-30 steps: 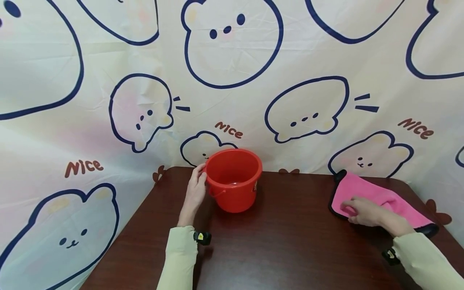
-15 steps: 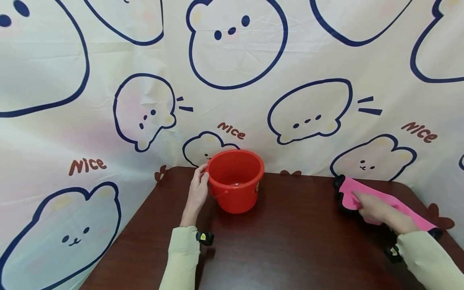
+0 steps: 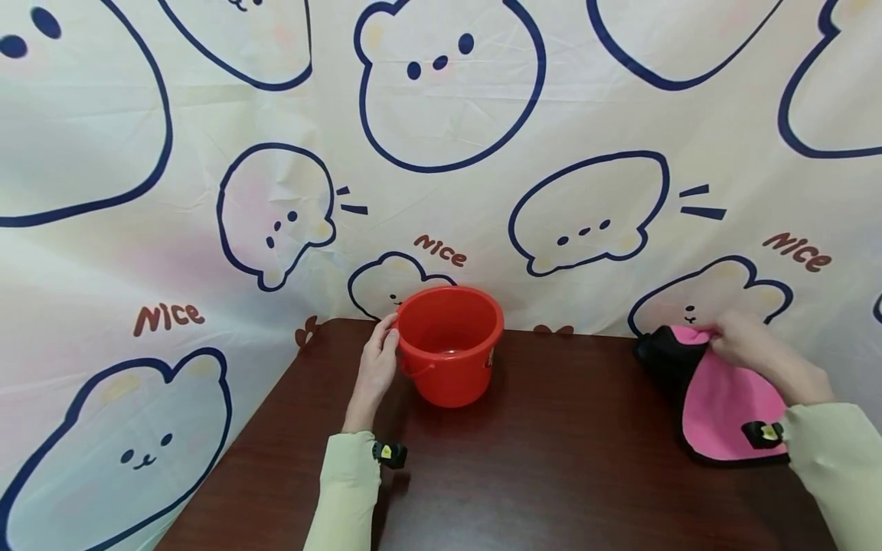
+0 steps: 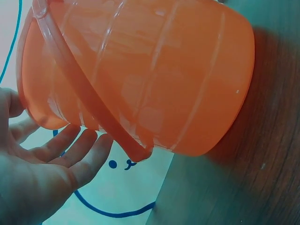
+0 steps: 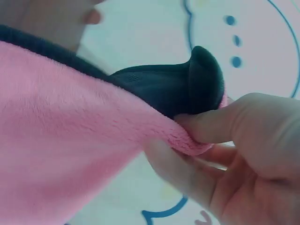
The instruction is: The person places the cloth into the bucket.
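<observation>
A red plastic bucket point(image 3: 449, 348) stands upright on the dark wooden table point(image 3: 524, 474). My left hand point(image 3: 375, 363) holds it at the left side of its rim. In the left wrist view, the bucket's handle point(image 4: 89, 93) hangs down along the outer wall, and the fingertips point(image 4: 96, 140) meet that wall. On the right, my right hand point(image 3: 747, 344) pinches a plush cleaning cloth point(image 3: 733, 405), pink with black edging and a black reverse side. The right wrist view shows the cloth point(image 5: 75, 131) gathered between thumb and fingers, its black side folded over.
Behind the table hangs a pale curtain point(image 3: 427, 207) printed with cartoon bears, close to the table's back edge. A small black device point(image 3: 390, 454) sits on the left wrist, and another point(image 3: 762, 434) on the right.
My right hand has gone from lying over the cloth to pinching it and lifting it, turning part of its black side up. My left hand and the bucket stay in place.
</observation>
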`<state>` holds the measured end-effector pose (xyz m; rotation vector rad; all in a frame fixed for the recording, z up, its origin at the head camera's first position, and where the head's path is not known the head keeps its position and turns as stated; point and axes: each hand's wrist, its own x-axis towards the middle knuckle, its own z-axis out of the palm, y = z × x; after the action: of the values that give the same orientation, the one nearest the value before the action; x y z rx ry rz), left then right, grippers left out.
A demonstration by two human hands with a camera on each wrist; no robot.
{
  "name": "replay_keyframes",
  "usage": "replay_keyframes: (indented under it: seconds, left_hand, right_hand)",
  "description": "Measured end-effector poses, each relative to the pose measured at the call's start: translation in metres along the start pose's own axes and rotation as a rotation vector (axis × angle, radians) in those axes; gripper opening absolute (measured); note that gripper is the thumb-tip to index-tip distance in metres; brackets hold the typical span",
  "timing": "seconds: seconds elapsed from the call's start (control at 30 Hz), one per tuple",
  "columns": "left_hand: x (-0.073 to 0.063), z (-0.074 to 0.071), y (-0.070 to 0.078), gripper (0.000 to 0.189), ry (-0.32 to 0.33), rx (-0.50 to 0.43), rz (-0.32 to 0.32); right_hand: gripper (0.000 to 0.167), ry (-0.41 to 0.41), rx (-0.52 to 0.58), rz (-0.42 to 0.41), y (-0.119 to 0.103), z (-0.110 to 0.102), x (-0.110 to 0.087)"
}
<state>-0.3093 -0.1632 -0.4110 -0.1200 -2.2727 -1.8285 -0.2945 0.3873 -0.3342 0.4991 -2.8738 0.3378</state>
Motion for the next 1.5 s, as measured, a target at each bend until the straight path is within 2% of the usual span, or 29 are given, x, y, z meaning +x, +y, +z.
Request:
replay_keyframes:
  seconds: [0.1, 0.23, 0.33, 0.53, 0.7, 0.87, 1.03, 1.17, 1.23, 1.4, 1.5]
  left_hand:
    - [0.0, 0.0, 0.0, 0.042, -0.004, 0.0, 0.008]
    - [-0.001, 0.001, 0.003, 0.042, -0.011, -0.006, 0.005]
    - [-0.001, 0.001, 0.004, 0.043, -0.017, -0.018, 0.007]
    - [0.0, 0.002, 0.004, 0.044, -0.018, -0.03, 0.016]
    - [0.0, 0.0, 0.003, 0.043, -0.006, -0.02, 0.007]
    - [-0.003, -0.005, -0.001, 0.042, 0.015, -0.02, -0.017]
    - [-0.003, -0.007, 0.001, 0.042, -0.002, -0.045, -0.027]
    - [-0.006, -0.006, 0.009, 0.043, -0.019, -0.063, -0.062]
    - [-0.01, -0.006, 0.016, 0.043, -0.02, -0.062, -0.069]
    - [-0.018, -0.004, 0.034, 0.044, -0.033, -0.05, -0.061]
    - [-0.019, -0.002, 0.037, 0.045, -0.035, -0.031, -0.047]
  right_hand:
    - [0.035, 0.065, 0.045, 0.026, -0.006, -0.012, 0.004]
    - [0.038, 0.076, 0.111, 0.113, -0.019, -0.028, 0.01]
    - [0.039, 0.126, 0.117, 0.157, -0.028, -0.038, 0.013]
    - [0.033, 0.359, 0.124, 0.161, -0.047, -0.05, 0.021]
    - [0.034, 0.534, 0.166, 0.128, -0.07, -0.056, 0.034]
    - [0.035, 0.587, 0.255, 0.073, -0.101, -0.058, 0.05]
    - [0.031, 0.632, 0.264, -0.007, -0.124, -0.063, 0.063]
    - [0.031, 0.658, 0.27, -0.053, -0.142, -0.068, 0.07]
    - [0.03, 0.699, 0.282, -0.089, -0.153, -0.069, 0.074]
    - [0.033, 0.824, 0.356, -0.191, -0.181, -0.073, 0.085]
    - [0.036, 0.864, 0.395, -0.256, -0.198, -0.073, 0.092]
